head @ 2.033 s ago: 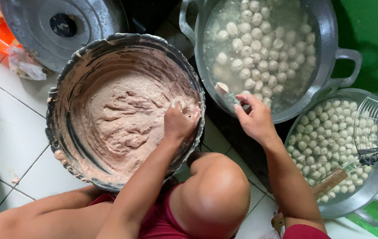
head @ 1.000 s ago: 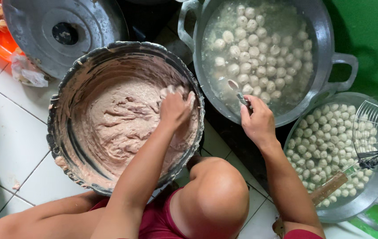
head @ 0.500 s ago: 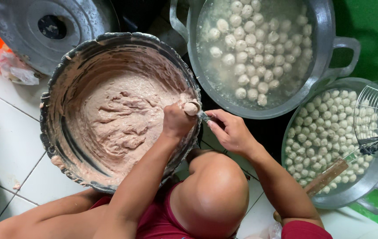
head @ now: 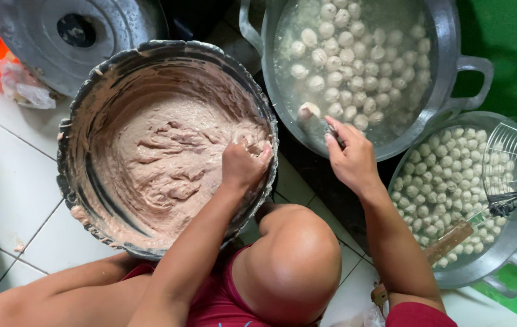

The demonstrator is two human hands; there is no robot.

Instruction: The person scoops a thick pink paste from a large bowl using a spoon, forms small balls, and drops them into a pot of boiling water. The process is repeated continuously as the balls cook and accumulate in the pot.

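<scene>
Pinkish-brown paste (head: 149,163) in a large, smeared round basin (head: 73,181) on the white tile floor (head: 4,175), directly ahead of the knee (head: 292,266). Left hand (head: 243,162) sunk into the paste at the basin's right side, fingers curled into a loose fist around a clump, apparently for squeezing out a ball. Right hand (head: 349,158) stretched over the near rim of the big metal pot (head: 452,103) of cloudy water, pinched closed on a spoon (head: 314,121) carrying one pale ball (head: 310,110) at its tip, held low near the water, probably for a gentle release without splashing. Floating meatballs (head: 337,66) crowded in that pot, set just beside the basin so as to keep the reach short. Second pot (head: 501,254) at the right full of finished balls, with a wire skimmer (head: 513,163) resting across it, wooden handle toward the body. Grey lid (head: 58,36) lying behind the basin.

Compared with half a second earlier: right hand gone from the meeting point beside the left fist out over the pot, spoon now loaded; left hand dipped back down into the paste from the basin's edge.
</scene>
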